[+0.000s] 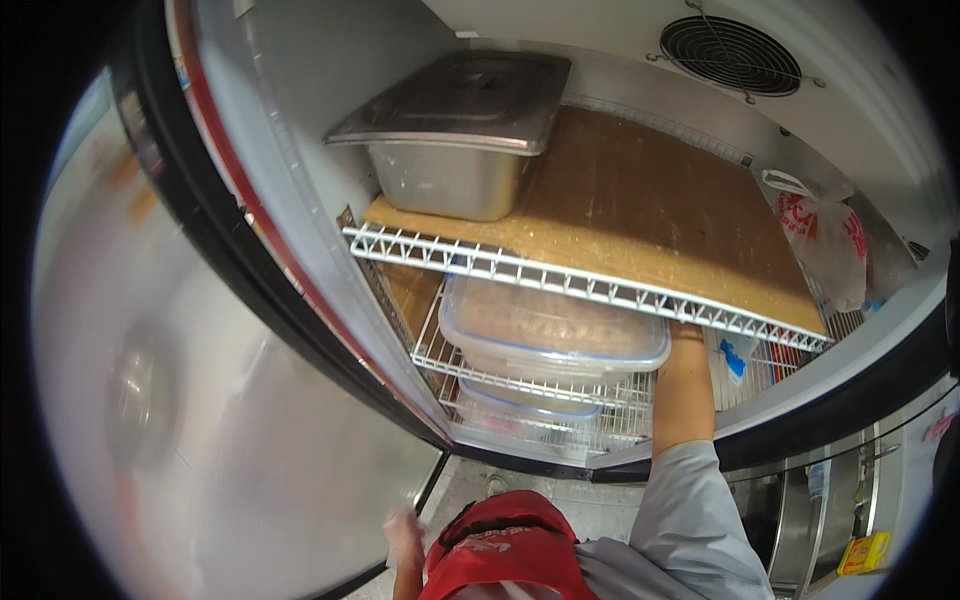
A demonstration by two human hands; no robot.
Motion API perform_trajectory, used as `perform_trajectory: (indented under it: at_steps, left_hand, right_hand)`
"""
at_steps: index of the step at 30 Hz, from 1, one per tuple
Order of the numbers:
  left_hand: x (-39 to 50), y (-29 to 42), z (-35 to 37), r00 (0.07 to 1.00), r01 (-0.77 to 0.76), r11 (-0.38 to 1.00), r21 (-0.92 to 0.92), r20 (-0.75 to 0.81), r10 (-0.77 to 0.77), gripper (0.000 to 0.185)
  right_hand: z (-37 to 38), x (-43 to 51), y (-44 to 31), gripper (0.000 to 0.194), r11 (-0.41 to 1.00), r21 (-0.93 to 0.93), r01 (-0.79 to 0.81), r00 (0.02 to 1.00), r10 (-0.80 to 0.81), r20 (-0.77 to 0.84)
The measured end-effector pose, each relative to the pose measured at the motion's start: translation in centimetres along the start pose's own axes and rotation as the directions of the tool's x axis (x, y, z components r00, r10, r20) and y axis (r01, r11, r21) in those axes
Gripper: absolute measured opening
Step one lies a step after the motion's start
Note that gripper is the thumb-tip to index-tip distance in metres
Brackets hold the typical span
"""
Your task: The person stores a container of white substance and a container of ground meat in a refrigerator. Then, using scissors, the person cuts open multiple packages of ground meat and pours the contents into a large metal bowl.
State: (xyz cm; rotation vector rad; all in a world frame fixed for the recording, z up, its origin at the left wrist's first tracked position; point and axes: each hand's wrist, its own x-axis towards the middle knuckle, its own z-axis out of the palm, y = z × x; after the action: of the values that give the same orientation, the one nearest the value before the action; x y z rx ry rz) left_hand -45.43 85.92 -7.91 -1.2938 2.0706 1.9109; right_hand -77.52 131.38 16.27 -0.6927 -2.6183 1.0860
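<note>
Inside an open refrigerator, my right forearm (682,375) reaches under the upper wire shelf (592,285). The right hand itself is hidden below that shelf. Just left of the forearm is a clear plastic food container (555,322) with a blue-edged lid; its contents look pale brown. It sits on a lower wire shelf (510,382). My left hand (405,534), blurred and apparently in a clear plastic glove, hangs low beside my red apron (502,547), near the lower edge of the refrigerator door (300,450). Its fingers are not distinct.
A lidded stainless steel pan (450,180) stands on a brown board (637,202) covering the upper shelf. A knotted plastic bag (825,240) lies at the right. Another blue-edged container (525,401) sits lower down. A round fan grille (731,56) is above. The door frame (840,412) borders the right.
</note>
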Motion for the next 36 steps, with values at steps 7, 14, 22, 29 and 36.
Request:
perform_trajectory:
  at_steps: [7,14,22,29,36]
  left_hand:
    - [0.8,-30.7,-21.0,0.897,-0.305,0.591,0.747,0.016,0.442,0.033]
    - [0.8,-26.8,-39.1,0.76,-0.299,0.752,-0.588,-0.623,-0.185,0.065]
    - [-0.9,-10.0,-38.3,0.767,-0.609,0.737,-0.292,-0.453,0.454,0.05]
    - [-2.4,-15.9,-39.1,0.726,-0.629,0.762,-0.155,-0.469,0.503,0.044]
    - [-19.7,-26.5,-23.0,0.662,-0.441,0.848,0.294,-0.531,0.529,0.027]
  right_hand:
    - [0.5,-1.7,-1.3,0.042,0.996,0.056,-0.066,0.997,0.068,-0.028]
    - [0.6,-14.7,2.7,0.04,0.748,0.664,-0.013,0.998,0.049,-0.037]
    - [6.8,-41.5,32.1,0.033,0.76,0.201,-0.618,0.547,0.233,0.804]
    - [2.2,-54.4,61.8,0.018,0.324,0.109,-0.94,0.338,0.838,0.429]
    - [-0.6,-49.3,67.8,0.021,0.141,0.145,-0.979,0.199,0.802,0.563]
